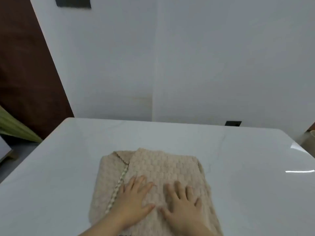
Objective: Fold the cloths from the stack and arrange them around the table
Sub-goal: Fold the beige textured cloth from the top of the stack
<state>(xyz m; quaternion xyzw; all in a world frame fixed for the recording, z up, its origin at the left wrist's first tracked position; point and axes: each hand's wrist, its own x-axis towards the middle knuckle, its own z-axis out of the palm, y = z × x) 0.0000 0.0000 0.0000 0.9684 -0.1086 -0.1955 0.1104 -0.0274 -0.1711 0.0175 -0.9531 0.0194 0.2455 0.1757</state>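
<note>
Beige knitted cloth lies in the lower middle of the frame on the white tabletop, and I have both palms flat on it. My left hand rests with fingers straight and spread just right of a pale braided edge that runs up the cloth's left part; my right hand lies beside it, fingers also straight and splayed, gripping nothing. A top layer sits folded over a lower one, whose left strip shows past the braided edge, so I judge at least one fold is made and I am pressing it flat. Whether this is one cloth or the stack itself I cannot tell from here. No folded cloths show anywhere else on the tabletop, so as far as the frame shows the arranging around it is not yet begun and most of the task remains. Behind the far edge, in the upper half, stands a plain white wall.
</note>
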